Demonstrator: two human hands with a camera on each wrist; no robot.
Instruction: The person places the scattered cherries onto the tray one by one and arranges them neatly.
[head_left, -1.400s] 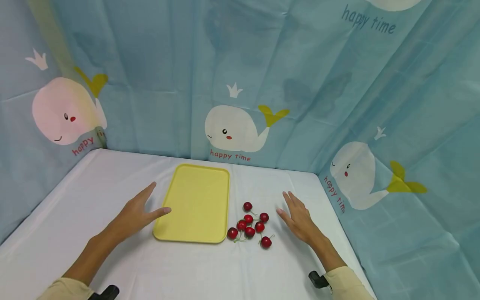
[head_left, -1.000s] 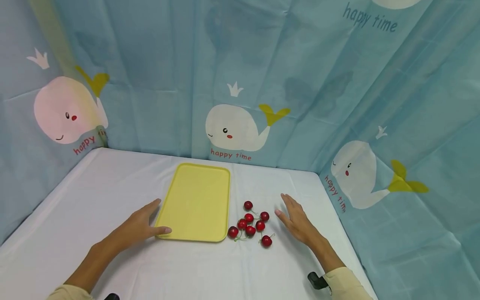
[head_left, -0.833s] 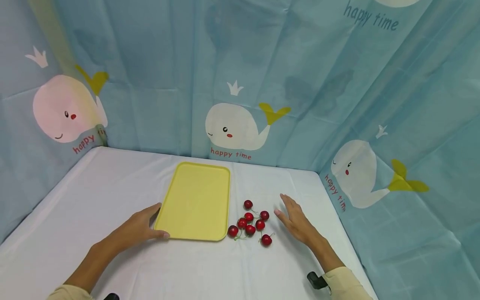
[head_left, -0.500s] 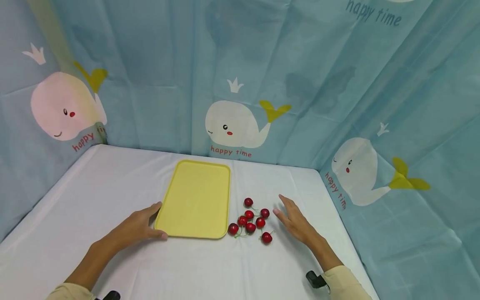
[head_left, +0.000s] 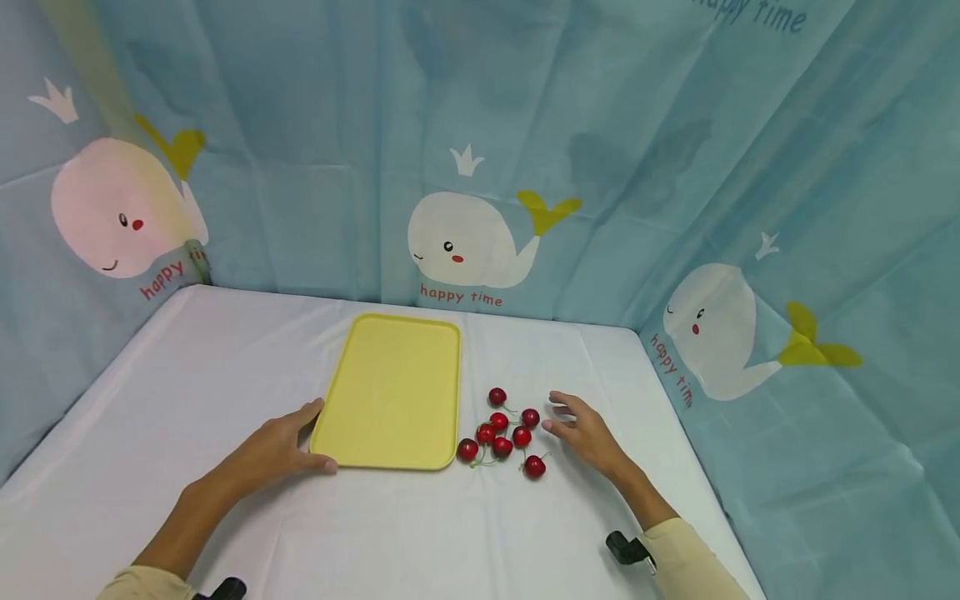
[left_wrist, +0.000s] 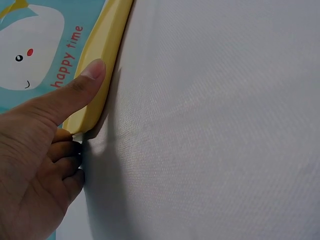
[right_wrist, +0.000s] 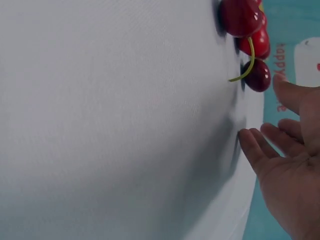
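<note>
The left hand (head_left: 273,450) grips the near left corner of the yellow tray (head_left: 393,392), thumb on its rim, fingers curled beneath. The right hand (head_left: 588,433), fingers loosely apart, hovers just right of the cherries (head_left: 501,429) on the worktop (head_left: 187,375).

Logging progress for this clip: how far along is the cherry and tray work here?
Barely begun. The yellow tray holds nothing; all seven cherries lie on the white cloth beside it. In hand: the left hand grips the tray's near corner, and the right hand reaches for the cherries, fingers near one, none held. Every cherry remains outside the tray.
</note>
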